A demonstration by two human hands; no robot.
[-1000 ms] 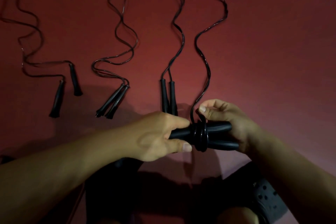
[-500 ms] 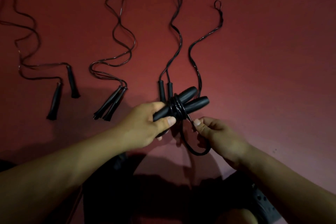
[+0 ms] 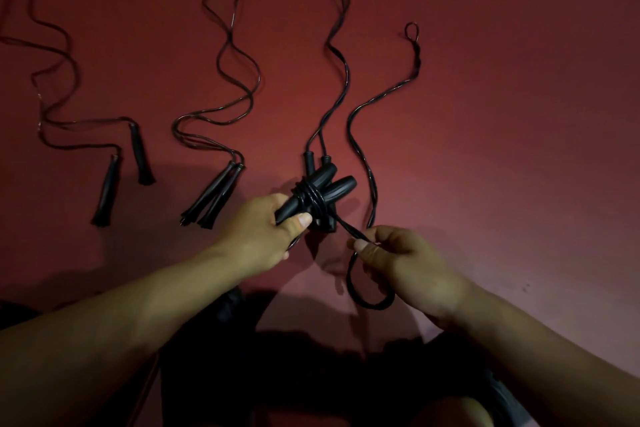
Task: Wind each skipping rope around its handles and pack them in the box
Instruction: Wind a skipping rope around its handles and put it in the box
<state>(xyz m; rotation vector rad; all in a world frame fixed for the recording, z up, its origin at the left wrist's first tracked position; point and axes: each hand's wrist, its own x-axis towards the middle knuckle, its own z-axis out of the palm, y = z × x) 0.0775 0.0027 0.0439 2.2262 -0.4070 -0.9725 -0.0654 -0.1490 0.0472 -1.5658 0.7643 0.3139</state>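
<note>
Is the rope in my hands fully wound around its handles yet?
Partly wound. A few turns circle the handles in the left hand; the right hand pinches the rope, whose rest trails across the floor.

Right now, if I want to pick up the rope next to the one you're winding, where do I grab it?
Grab the two handles together around their middle, coming from above. They lie side by side and touching on the floor, so one of your hands can close around both; the loose cord just trails behind.
</note>
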